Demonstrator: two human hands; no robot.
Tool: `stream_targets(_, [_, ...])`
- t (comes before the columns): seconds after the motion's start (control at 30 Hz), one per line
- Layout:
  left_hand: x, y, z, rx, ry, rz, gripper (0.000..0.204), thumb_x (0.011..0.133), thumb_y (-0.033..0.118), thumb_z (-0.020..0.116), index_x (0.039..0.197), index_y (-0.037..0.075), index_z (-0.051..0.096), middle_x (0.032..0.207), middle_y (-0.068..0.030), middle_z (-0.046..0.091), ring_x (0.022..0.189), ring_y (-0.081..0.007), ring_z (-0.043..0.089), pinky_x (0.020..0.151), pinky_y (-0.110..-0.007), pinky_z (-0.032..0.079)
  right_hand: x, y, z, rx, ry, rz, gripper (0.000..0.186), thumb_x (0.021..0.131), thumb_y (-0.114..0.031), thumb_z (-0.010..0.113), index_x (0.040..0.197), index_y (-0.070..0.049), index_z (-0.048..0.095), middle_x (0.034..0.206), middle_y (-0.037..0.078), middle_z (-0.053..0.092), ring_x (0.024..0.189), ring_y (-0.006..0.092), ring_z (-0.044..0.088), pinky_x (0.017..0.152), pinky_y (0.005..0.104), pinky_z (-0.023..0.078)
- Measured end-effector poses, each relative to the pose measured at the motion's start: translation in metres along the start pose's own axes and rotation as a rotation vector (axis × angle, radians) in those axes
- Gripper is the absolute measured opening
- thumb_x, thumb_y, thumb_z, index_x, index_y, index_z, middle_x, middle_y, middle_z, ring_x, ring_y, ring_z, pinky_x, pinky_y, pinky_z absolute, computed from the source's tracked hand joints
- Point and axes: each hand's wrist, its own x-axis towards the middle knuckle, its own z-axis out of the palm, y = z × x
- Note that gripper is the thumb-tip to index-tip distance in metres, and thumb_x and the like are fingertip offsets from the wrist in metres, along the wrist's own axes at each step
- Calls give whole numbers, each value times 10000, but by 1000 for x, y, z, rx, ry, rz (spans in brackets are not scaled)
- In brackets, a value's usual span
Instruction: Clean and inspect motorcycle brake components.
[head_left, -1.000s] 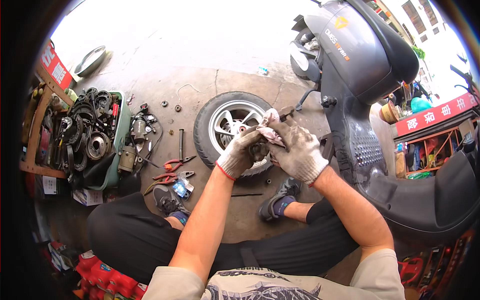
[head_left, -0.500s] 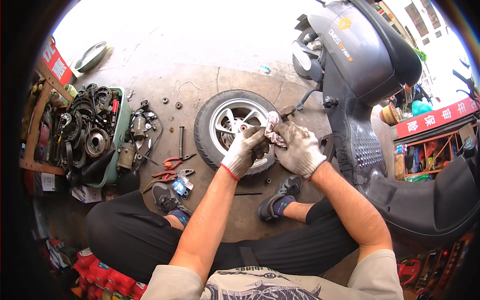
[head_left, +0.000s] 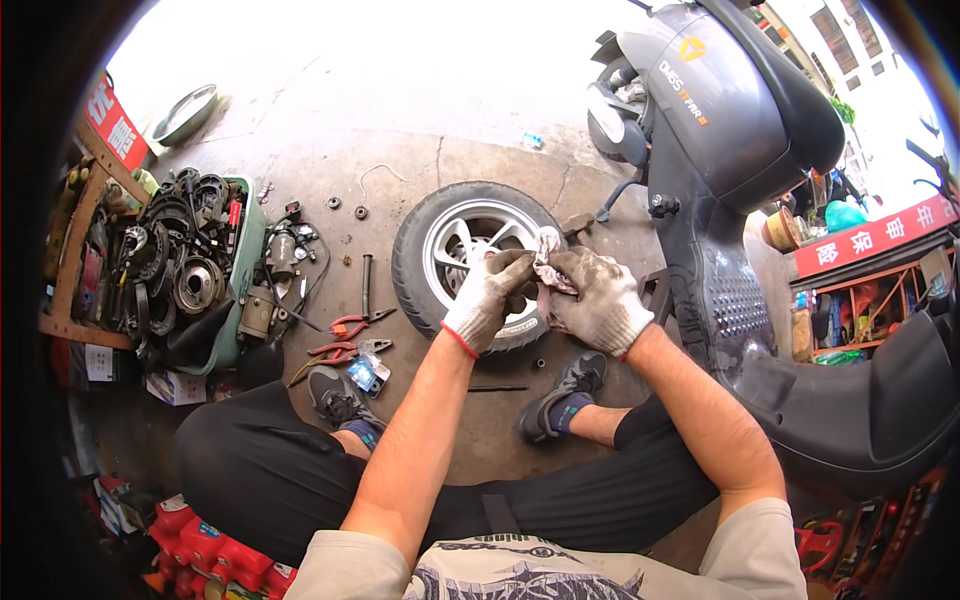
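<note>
Both my hands wear soiled white work gloves with red cuffs and meet above a wheel with a black tyre point(head_left: 415, 235) and silver spoked rim point(head_left: 445, 222), lying flat on the ground. Bunched in my closed right hand point(head_left: 603, 298) is a crumpled, stained pale rag point(head_left: 547, 248), its end sticking up past the fingers. My left hand point(head_left: 490, 298) is closed too, fingertips pinched against the rag's left side. Whatever sits between those fingers is hidden by the glove and too small to name.
On the left, a green bin point(head_left: 245, 225) overflows with used metal parts. Pliers point(head_left: 345, 350), a long bolt point(head_left: 367, 285) and small round parts point(head_left: 361, 212) lie left of the wheel. A grey scooter point(head_left: 735, 330) stands close on my right. My shoes point(head_left: 565, 395) flank the wheel's near side.
My hands stay together at the rag, with only slight finger movement as its upper end shifts a little. The whole view has moved slightly; the wheel stays in place.
</note>
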Motion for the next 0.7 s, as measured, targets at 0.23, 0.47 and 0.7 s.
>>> stream_targets(0.23, [-3,-1,10,165,99,76,359,963,265,621,1156,-38,639,908,-36,672,750,-71,567,595,-218,421,-2,-12,1,80,-100,301,325,831,-184,627,1119,-39,662,998,239,682,952,387,669,856,455,521])
stream_targets(0.47, [-5,10,21,440,8,216,333,938,147,614,1220,-25,571,1015,-40,632,844,-89,574,714,-228,470,1,7,-12,1439,-179,760,288,861,-27,570,1126,67,635,1024,113,684,873,180,671,819,312,545])
stream_targets(0.7, [-4,9,8,5,-73,132,435,954,255,658,1298,11,550,1016,-22,603,753,-79,543,633,-210,418,-3,17,-23,1545,-30,740,249,927,-84,604,1142,40,624,1040,110,682,931,184,674,836,318,557])
